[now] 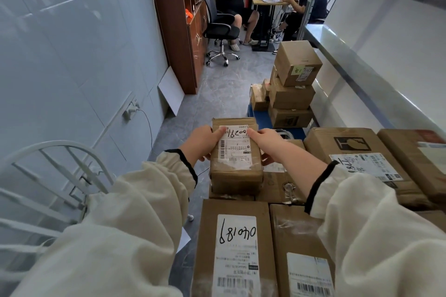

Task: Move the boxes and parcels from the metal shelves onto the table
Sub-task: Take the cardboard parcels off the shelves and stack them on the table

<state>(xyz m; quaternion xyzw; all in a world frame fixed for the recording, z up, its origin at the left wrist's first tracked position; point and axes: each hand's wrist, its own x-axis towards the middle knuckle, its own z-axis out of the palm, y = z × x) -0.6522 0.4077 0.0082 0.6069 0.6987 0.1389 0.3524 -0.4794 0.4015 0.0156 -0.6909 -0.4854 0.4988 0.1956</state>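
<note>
As we judge progress: partway; several boxes (pixel 357 152) already lie packed beside the small parcel (pixel 235 166), while a stack (pixel 293 84) beyond it stands on a blue platform (pixel 261 116).
Hands: left hand (pixel 201 143) and right hand (pixel 268 142) grip the parcel's opposite sides, over the laid boxes.
Writing: parcel label, handwritten "18200" as seen; near box (pixel 235 248), just this side of the parcel, "681040".

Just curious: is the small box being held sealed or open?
Sealed: the small box is closed flat on top, a label stuck across it.
</note>
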